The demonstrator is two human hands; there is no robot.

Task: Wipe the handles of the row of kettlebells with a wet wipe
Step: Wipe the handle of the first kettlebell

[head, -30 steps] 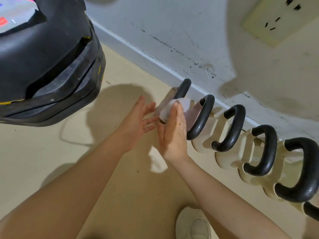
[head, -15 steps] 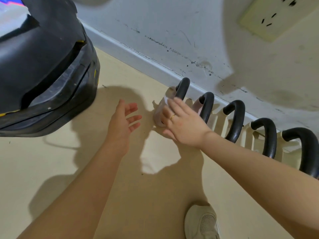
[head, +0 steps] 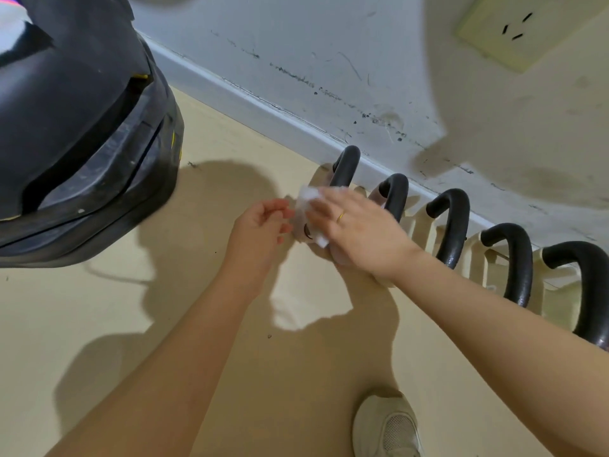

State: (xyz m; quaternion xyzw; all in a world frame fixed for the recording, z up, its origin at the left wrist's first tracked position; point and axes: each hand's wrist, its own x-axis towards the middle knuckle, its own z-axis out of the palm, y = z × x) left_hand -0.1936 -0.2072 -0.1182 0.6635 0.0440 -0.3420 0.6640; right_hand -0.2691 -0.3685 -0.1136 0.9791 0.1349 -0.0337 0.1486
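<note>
Several cream kettlebells with black handles stand in a row along the wall, from the leftmost handle (head: 345,166) to the rightmost handle (head: 583,278). My right hand (head: 359,225), with a ring on one finger, presses a white wet wipe (head: 309,206) against the near side of the leftmost kettlebell, below its handle. My left hand (head: 260,225) is just left of the wipe, fingers curled and touching or nearly touching its edge. The leftmost kettlebell's body is mostly hidden by my hands.
A large black machine base (head: 82,136) stands on the beige floor (head: 99,324) at the left. The scuffed white wall (head: 296,61) and baseboard run behind the row. A wall socket (head: 524,31) is at top right. My shoe (head: 385,427) shows at the bottom.
My right hand with the wipe has come down from the leftmost handle to the kettlebell's near side. My left hand has moved right, close to the wipe, and curled its fingers.
</note>
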